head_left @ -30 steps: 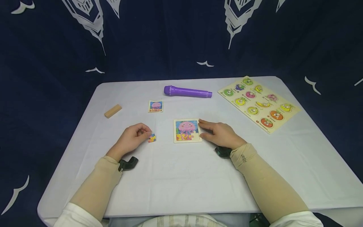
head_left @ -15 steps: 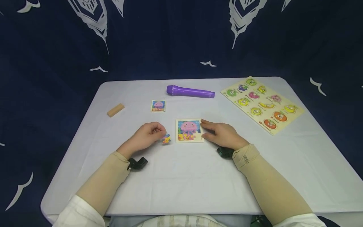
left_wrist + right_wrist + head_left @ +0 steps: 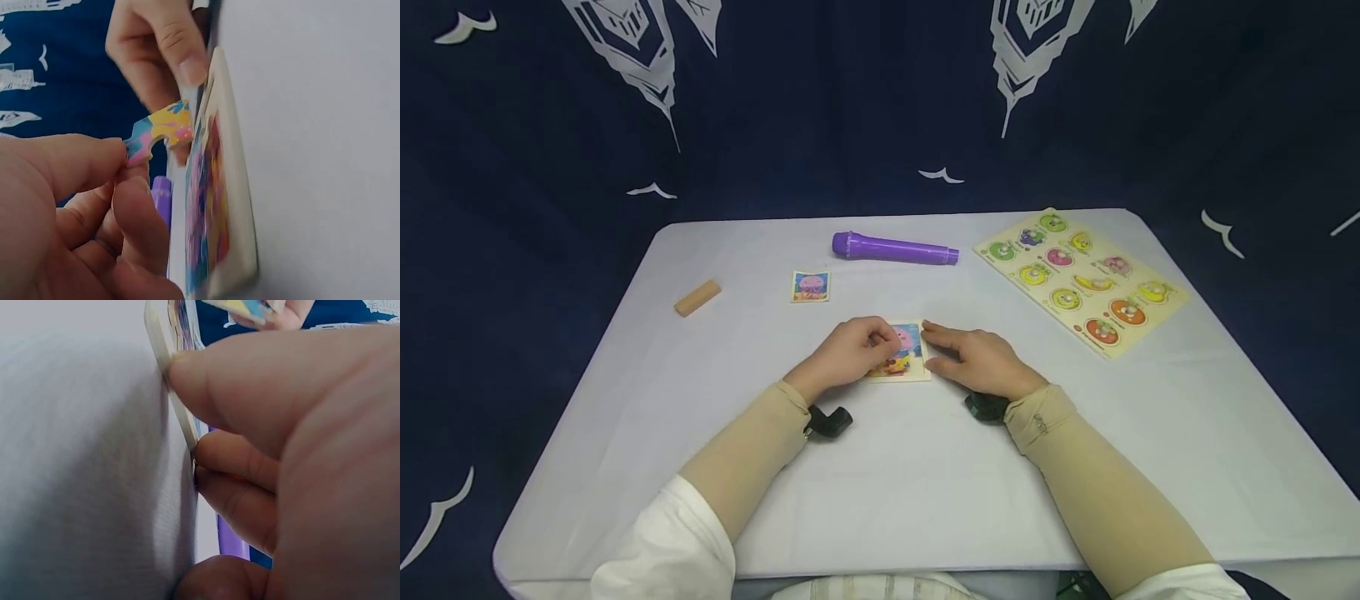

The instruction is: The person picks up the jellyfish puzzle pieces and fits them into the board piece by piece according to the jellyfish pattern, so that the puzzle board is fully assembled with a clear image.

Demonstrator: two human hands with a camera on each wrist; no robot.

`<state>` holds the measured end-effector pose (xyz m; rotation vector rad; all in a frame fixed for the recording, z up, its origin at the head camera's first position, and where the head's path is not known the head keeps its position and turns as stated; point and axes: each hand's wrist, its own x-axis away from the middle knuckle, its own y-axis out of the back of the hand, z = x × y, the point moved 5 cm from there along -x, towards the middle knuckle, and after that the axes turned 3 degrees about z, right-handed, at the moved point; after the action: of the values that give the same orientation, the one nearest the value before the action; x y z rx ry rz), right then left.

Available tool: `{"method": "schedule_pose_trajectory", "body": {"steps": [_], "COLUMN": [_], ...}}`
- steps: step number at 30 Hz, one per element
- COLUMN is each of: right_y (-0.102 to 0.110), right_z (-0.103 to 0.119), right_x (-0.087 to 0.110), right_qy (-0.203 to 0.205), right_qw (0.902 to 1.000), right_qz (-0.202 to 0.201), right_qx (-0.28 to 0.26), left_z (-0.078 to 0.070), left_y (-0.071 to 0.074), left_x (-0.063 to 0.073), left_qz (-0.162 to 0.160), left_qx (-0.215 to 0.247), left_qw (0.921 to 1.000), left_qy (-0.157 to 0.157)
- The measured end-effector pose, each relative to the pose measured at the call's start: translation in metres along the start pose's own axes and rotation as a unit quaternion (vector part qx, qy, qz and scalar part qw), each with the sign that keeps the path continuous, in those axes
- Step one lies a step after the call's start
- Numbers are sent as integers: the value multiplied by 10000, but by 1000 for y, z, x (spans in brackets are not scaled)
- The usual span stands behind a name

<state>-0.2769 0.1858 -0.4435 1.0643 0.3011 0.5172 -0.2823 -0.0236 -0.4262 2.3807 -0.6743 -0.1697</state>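
My left hand [image 3: 850,350] pinches a small jigsaw piece [image 3: 159,131] between thumb and forefinger. The piece is yellow, pink and blue and has a rounded notch; it is held tilted over the puzzle board [image 3: 912,377]. This cream-framed board lies on the table with a pink jellyfish picture in it, its left part hidden behind my left hand in the head view. At the board's right edge rests my right hand [image 3: 977,360], thumb and fingertips touching the side of the frame, fingers fairly straight.
Behind the puzzle lie a small jellyfish picture card [image 3: 810,287] and a purple toy microphone [image 3: 895,249]. A wooden block [image 3: 697,297] is at the left. The large fruit board [image 3: 1082,283] lies slanted at the back right of the white table [image 3: 910,500].
My left hand has moved right with the jigsaw piece, from the table left of the board to over the picture. The right hand stays at the board's edge.
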Motion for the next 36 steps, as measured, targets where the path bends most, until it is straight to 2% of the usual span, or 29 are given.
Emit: {"method": "schedule_pose_trajectory", "body": {"steps": [8, 13, 24, 30, 36], "right_y": [-2, -1, 0, 0, 0], "right_z": [2, 5, 5, 3, 0], "right_x": [0, -2, -4, -3, -1], "right_qy": [70, 87, 81, -5, -48], "right_qw": [9999, 9999, 9999, 10000, 10000], "right_qz": [-73, -36, -33, -3, -16], "right_qx": [63, 71, 125, 82, 63], "left_z": [-10, -5, -2, -2, -1], "left_y": [-21, -23, -24, -26, -29], "left_x": [-14, -15, -15, -19, -21], "left_qz": [144, 75, -11, -68, -90], "left_qx": [-493, -817, -1082, -1259, -1351], "left_qw": [9987, 9963, 9939, 9920, 9907], "left_qy": [78, 274, 220, 88, 125]}}
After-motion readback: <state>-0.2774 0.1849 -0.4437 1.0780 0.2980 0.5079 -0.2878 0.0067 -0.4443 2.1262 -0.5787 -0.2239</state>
